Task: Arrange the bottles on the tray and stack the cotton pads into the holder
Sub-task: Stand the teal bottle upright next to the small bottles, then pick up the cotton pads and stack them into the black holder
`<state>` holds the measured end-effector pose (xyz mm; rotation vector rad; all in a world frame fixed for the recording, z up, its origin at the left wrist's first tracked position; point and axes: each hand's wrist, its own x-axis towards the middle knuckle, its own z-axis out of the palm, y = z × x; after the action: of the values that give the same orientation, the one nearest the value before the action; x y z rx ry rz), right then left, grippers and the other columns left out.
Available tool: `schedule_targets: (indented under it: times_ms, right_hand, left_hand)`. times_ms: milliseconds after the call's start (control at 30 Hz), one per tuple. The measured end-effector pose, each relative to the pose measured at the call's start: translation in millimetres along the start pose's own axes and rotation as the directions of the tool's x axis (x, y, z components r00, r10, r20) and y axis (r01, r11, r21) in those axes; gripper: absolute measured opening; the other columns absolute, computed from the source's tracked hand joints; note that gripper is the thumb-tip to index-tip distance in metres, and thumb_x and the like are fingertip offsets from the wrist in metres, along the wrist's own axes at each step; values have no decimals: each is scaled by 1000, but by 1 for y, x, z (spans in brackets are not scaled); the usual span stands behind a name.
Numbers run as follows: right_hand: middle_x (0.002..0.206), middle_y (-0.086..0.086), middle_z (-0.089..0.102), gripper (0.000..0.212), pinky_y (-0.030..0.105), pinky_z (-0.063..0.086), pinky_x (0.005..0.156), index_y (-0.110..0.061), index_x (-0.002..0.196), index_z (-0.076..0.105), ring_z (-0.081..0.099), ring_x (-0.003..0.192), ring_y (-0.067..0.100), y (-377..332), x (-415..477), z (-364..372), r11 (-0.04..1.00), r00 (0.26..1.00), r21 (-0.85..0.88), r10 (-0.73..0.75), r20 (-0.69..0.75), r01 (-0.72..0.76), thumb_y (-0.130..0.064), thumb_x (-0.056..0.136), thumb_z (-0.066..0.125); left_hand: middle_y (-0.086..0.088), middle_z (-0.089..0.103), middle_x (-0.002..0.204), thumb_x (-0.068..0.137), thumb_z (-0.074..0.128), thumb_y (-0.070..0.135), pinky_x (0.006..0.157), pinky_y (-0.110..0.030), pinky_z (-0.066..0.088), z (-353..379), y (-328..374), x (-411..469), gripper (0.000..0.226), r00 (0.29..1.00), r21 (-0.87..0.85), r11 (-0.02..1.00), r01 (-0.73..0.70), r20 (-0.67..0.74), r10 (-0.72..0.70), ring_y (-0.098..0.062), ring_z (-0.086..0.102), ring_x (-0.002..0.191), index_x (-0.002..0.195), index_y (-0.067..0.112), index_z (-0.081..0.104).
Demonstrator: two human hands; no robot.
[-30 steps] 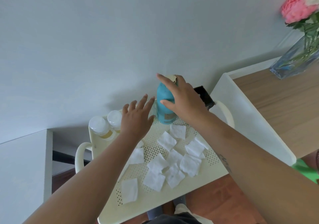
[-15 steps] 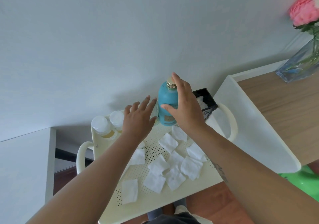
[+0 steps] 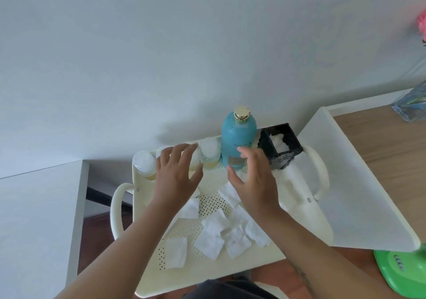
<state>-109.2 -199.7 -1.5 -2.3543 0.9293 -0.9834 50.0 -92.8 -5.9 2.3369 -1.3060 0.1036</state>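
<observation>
1. The blue bottle (image 3: 238, 142) stands upright at the far edge of the tray (image 3: 230, 268), between the white-capped small bottles (image 3: 210, 153) and the black holder (image 3: 280, 147) (white pads show inside it).
2. Loose cotton pads (image 3: 215, 226) lie scattered across the tray's middle.
3. Both hands hover with fingers spread, holding nothing. The left hand (image 3: 177, 176) is before the small bottles and the right hand (image 3: 253, 183) before the blue bottle.
4. A wooden counter (image 3: 380, 160) sits just right of the tray.

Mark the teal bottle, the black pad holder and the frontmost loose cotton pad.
teal bottle (image 3: 238, 137): head view, upper body below the gold cap.
black pad holder (image 3: 282, 160): head view, its near outer wall.
frontmost cotton pad (image 3: 176, 252): head view, middle of the pad.
</observation>
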Motion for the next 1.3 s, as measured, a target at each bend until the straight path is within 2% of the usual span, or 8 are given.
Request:
schedule_targets:
  times_ms: [133, 300, 467, 733, 933, 1033, 1200, 1300]
  right_hand:
    - [96, -3, 59, 28, 25, 47, 58, -19, 112, 55, 58, 91, 17, 2, -20, 23, 999, 958, -12, 39, 284, -37, -28, 88, 64]
    - [105, -6, 62, 26, 29, 47, 74, -21, 117, 59, 54, 101, 17, 4, -34, 57, 999, 836, -53, 22, 549, 8, -31, 93, 55]
    - [108, -3, 62, 25, 36, 42, 84, -19, 114, 62, 53, 102, 23, 6, -31, 81, 991, 767, -96, -12, 642, 96, -30, 94, 53]
    - [90, -4, 60, 24, 35, 34, 77, -20, 91, 56, 51, 91, 22, -3, -17, 105, 970, 738, -196, 29, 675, 142, -44, 90, 58]
    - [99, -5, 62, 15, 34, 31, 81, -21, 96, 59, 50, 100, 23, -3, -15, 111, 985, 714, -172, 126, 689, -8, -35, 91, 58]
    - [95, -3, 62, 12, 34, 41, 81, -17, 91, 59, 52, 94, 24, -2, -14, 105, 990, 715, -98, 142, 685, -103, -28, 88, 62]
    - [82, -10, 59, 12, 11, 39, 58, -21, 83, 55, 54, 71, 7, -2, -15, 80, 899, 708, 108, 256, 658, -425, -16, 84, 66]
    - [82, -9, 63, 10, 11, 42, 57, -27, 83, 59, 56, 69, 4, -7, -16, 63, 821, 699, 176, 326, 636, -543, -21, 84, 67]
  left_hand:
    - [-3, 60, 106, 83, 72, 25, 87, -47, 47, 3, -11, -33, 36, 994, -30, 993, 111, 18, -110, -29, 48, 100, 115, 14, 60]
    - [-2, 64, 112, 87, 69, 28, 93, -42, 44, 14, -23, -69, 33, 931, 28, 955, 295, 218, -294, -30, 51, 105, 116, 14, 62]
    - [7, 59, 119, 93, 57, 39, 98, -36, 38, 23, -29, -87, 34, 845, 47, 902, 429, 331, -419, -21, 42, 112, 123, 23, 56]
    - [10, 60, 114, 94, 54, 37, 98, -33, 34, 34, -30, -85, 39, 773, 78, 844, 530, 365, -519, -19, 38, 114, 131, 28, 49]
    - [11, 59, 98, 92, 53, 31, 90, -31, 33, 31, -29, -81, 25, 760, 58, 826, 560, 360, -541, -19, 39, 106, 116, 25, 59]
    - [12, 60, 94, 91, 58, 31, 89, -31, 36, 22, -27, -84, 11, 769, -57, 794, 605, 300, -565, -18, 41, 102, 99, 25, 61]
    - [11, 63, 84, 87, 68, 29, 66, -11, 39, 2, -23, -88, 8, 722, -393, 606, 692, 342, -602, 3, 55, 83, 86, 28, 60]
    - [7, 68, 84, 85, 69, 38, 66, -21, 51, -7, -21, -88, 7, 644, -487, 438, 755, 428, -634, -7, 64, 79, 86, 35, 63]
